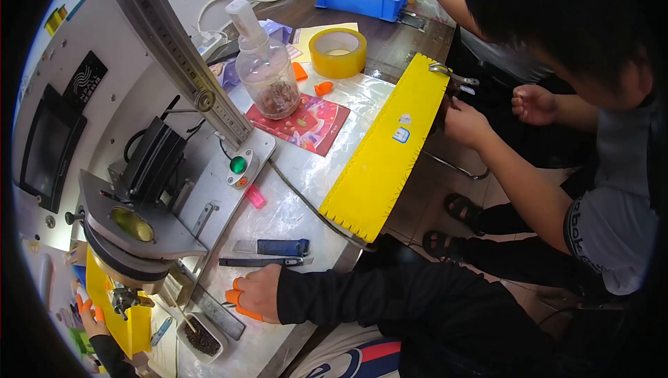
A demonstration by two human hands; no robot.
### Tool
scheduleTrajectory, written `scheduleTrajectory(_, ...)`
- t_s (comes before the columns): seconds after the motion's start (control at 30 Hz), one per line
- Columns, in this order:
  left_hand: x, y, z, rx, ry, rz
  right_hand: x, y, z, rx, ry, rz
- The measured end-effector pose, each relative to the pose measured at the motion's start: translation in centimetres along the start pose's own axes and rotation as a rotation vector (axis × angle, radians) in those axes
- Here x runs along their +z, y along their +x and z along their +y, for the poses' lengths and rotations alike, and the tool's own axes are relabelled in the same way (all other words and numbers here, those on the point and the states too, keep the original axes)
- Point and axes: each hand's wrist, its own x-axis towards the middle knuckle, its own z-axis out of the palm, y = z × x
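1. The biggest thing is a grey machine on the left, with a tall slotted column and a round head low down.
2. Its base sits on a table with a shiny covering.
3. At the right, a co-worker bends forward in a grey sleeve; one co-worker's hand is at the far end of a long yellow board with a notched edge, near metal clippers. What that hand grips, I cannot tell.
4. A blue tray stands at the far side.
5. A yellow box is partly hidden behind the machine head.
6. A clear pump bottle stands on a red card, near a roll of tape.
7. The left hand, orange covers on its fingers, is just beside the yellow box; whether it grasps anything, I cannot tell.
8. The right hand, also with orange covers, rests with bent fingers near a metal bar; its underside is hidden, so its grip cannot be told.
9. Between the hands, below the machine head, is a white dish of dark bits.
10. A black cutter lies just beyond the right hand.
11. A thin stick leans in the dish.
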Motion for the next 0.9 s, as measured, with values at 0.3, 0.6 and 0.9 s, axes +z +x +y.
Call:
scheduleTrajectory(0.3, -1.3, -2.3, 1.0, 0.101, 0.329, 0.08, 0.0, 0.3, -0.4, 0.001, -0.027, -0.058)
scheduleTrajectory(0.6, -2.3, -3.3, 1.3, 0.171, -0.063, 0.176, -0.1, 0.0, -0.1, 0.001, -0.049, -0.024)
scheduleTrajectory(0.9, -2.6, -7.1, 7.1, 0.233, 0.003, 0.251, -1.0, 0.9, -0.8, -0.01, -0.071, 0.006)
